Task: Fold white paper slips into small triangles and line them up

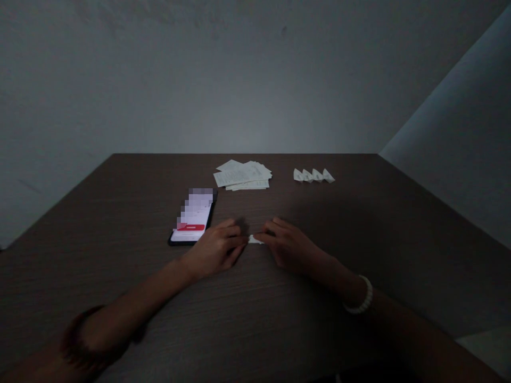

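A small white piece of paper (254, 240) lies on the dark wooden table (120, 223), mostly covered by my fingers. My left hand (217, 249) rests palm down, its fingertips pressed together on the paper's left end. My right hand (288, 246) meets it from the right, fingers closed on the paper's other end. A white bead bracelet (360, 302) sits on my right wrist. A dark band (80, 335) is on my left forearm.
A lit phone (194, 216) lies just left of my left hand. Further back sits a loose stack of paper slips (242, 175). To its right stands a row of several small folded paper shapes (313, 175). Walls close in behind and on the right.
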